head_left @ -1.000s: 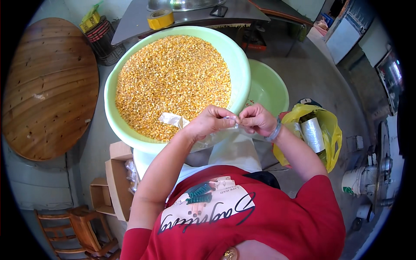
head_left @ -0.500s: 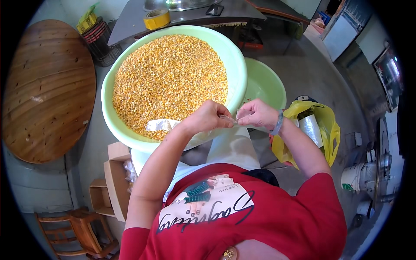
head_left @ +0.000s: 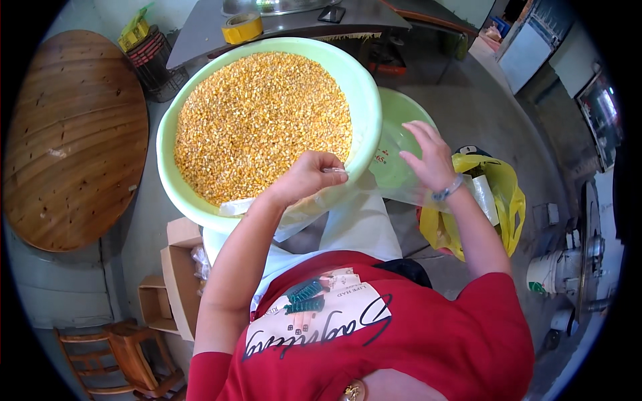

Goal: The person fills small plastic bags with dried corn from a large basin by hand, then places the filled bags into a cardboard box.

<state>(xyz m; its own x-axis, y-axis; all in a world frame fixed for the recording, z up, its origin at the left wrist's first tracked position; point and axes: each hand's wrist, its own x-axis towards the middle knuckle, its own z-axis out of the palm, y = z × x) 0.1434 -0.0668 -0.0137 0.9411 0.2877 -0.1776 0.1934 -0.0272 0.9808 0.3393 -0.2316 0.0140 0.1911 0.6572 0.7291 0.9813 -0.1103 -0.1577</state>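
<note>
Closest to the camera, below the red shirt's printed front, both forearms rise from the lower edge toward a large pale green basin [head_left: 364,100] heaped with yellow corn kernels [head_left: 261,123]. At the basin's near rim the left hand [head_left: 309,177] is clenched, pinching the edge of a clear plastic bag [head_left: 401,190] between thumb and fingers; 0.5 s ago the 2 hands were together at this same spot, working the bag's mouth. Now the right hand [head_left: 428,154] has come away and hovers released, fingers spread, just right of the basin and above the bag's loose film, so the bag hangs from the left hand alone and its mouth looks to be pulled wider, which I judge to be the opening step finished or nearly so. Beneath the right hand a second, smaller green basin [head_left: 394,117] shows, seemingly without corn, partly under the large one. Right of the right wrist lies a yellow bag [head_left: 508,200] on the floor. Left of the body sit cardboard boxes [head_left: 177,267] and a wooden stool [head_left: 110,354], with a round wooden tabletop [head_left: 67,134] beyond. Farthest off, a grey counter [head_left: 301,23] carries a roll of yellow tape [head_left: 242,27].
</note>
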